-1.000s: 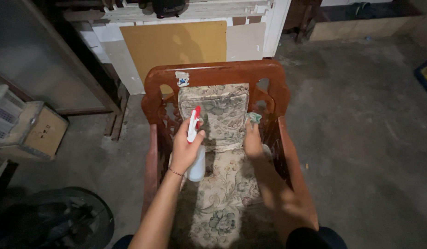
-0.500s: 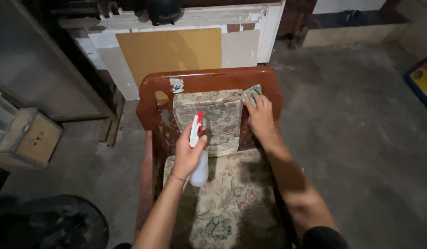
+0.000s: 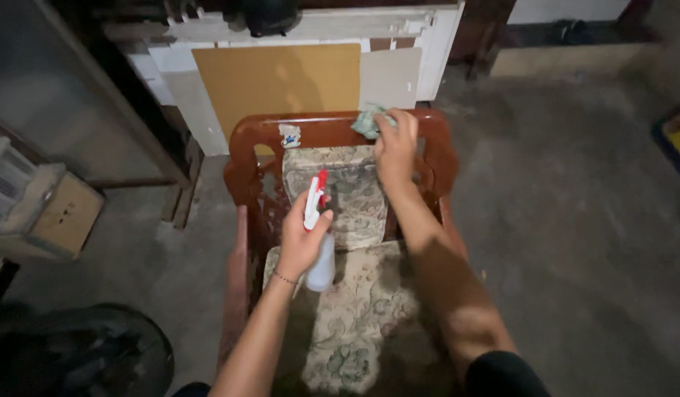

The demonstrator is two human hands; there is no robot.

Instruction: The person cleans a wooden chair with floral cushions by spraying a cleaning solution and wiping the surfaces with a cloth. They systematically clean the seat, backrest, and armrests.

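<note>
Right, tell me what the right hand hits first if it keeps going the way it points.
Likely the pale board leaning behind the chair: the right hand, pressing a cloth on the top rail, points past it. Depth is unclear.

Both hands are out in front: left hand (image 3: 299, 239) curled closed, right hand (image 3: 396, 145) stretched farther, palm down.

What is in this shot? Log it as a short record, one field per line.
Left hand: holds a white spray bottle with a red trigger, above the seat
Right hand: presses a greenish cloth on the chair's top rail
Chair: reddish carved wood, floral cushions
Behind chair: tan board against white panels
Floor: bare grey concrete
Far left: cardboard box
</note>
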